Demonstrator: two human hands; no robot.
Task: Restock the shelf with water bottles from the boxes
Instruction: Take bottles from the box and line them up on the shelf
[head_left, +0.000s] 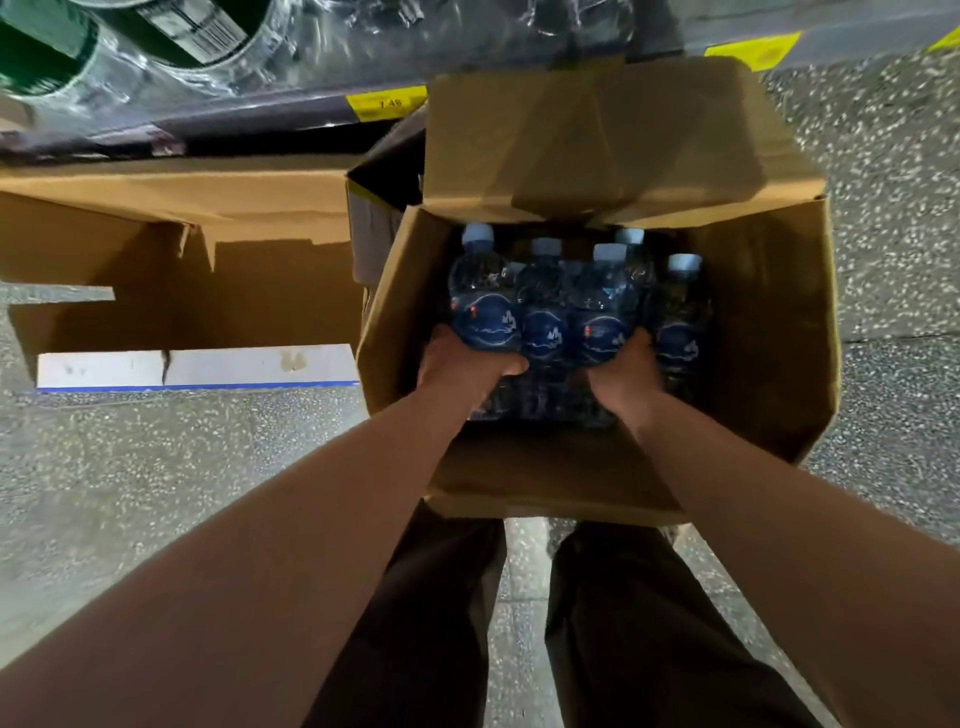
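**A:** Where are the water bottles (545, 322)?

**B:** In the open box (769, 338), at 12 o'clock from the person's feet. They stand in a row with their blue labels facing up at the camera.

**A:** Which way do they point?

**B:** The long axis is near vertical, with caps up and leaning a little toward 12 o'clock.

**A:** And the hands?

**B:** Both are at the 6 o'clock side of the row, and neither is nearer. The left hand (465, 366) curls round the leftmost bottle, thumb across its front. The right hand (626, 371) wraps the third bottle along. The middle bottle seems squeezed between them, though shadow hides the contact.

**A:** So what is the next move?

**B:** Probably a straight lift along that axis, then a carry toward 12 o'clock. The shelf (291, 111) lies there, beyond the far flap (597, 140). An empty box (171, 291) sits at 9 o'clock.
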